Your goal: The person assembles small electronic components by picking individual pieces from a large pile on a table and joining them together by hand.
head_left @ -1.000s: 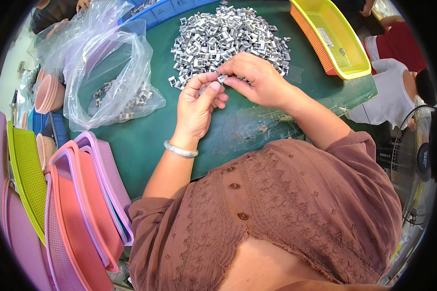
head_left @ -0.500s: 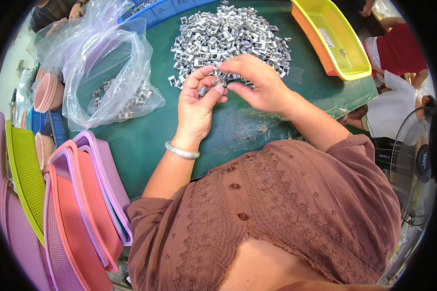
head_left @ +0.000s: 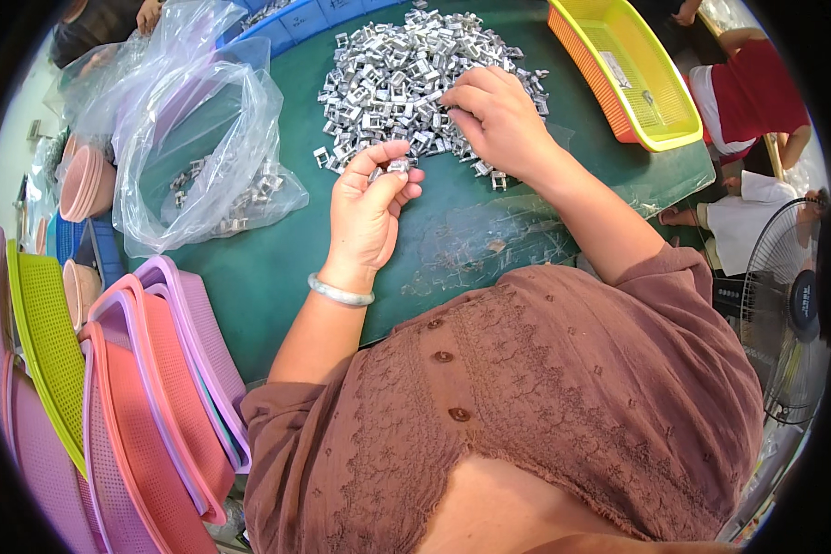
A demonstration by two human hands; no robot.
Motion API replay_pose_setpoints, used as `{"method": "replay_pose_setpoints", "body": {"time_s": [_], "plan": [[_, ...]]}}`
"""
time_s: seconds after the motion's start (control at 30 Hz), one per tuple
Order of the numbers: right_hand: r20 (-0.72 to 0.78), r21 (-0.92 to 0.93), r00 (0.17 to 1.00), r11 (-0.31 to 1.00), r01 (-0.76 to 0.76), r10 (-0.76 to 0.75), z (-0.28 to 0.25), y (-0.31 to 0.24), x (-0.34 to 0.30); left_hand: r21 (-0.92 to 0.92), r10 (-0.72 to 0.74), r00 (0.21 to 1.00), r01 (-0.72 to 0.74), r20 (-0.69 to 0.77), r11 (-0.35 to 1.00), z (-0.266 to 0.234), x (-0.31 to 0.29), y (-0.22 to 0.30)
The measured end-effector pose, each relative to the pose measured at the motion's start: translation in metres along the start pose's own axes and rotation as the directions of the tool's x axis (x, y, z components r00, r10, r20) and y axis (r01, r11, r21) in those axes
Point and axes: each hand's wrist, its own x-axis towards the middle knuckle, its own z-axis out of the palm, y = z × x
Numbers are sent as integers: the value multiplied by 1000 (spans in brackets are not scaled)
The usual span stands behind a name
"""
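Left hand (head_left: 364, 210) pinches metal piece (head_left: 398, 167); right (head_left: 506, 127) — at pile (head_left: 388, 76).

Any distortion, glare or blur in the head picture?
Head view: black fisheye vignette, stacked plastic baskets bowing near the left rim; bright glints on the clear plastic bag and pile of metal pieces; no obvious motion blur on the right hand, though the metal piece in the left hand is too small for fine detail.

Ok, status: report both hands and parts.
Left fingers holding small silver metal piece. Right fingers over heaped silver metal parts, contact unclear. Nothing visibly blocking.
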Motion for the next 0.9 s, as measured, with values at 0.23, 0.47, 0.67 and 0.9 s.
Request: {"method": "replay_pose_setpoints", "body": {"time_s": [0.23, 0.47, 0.67, 0.9], "plan": [[82, -122, 996, 991, 52, -42, 10, -3, 16, -174, -52, 987, 78, 149, 982, -7, 2, 2], [108, 144, 994, 988, -50, 35, 12, 3, 20, -76, -54, 994, 62, 97, 995, -5, 0, 2], [104, 250, 995, 968, -24, -2, 3, -1, 16, 0, -68, 998, 68, 10, 998, 1, 0, 1], [142, -145, 988, 987, 76, -55, 17, -7, 20, 77, -61, 998, 62, -9, 995, 3, -1, 1]]}}
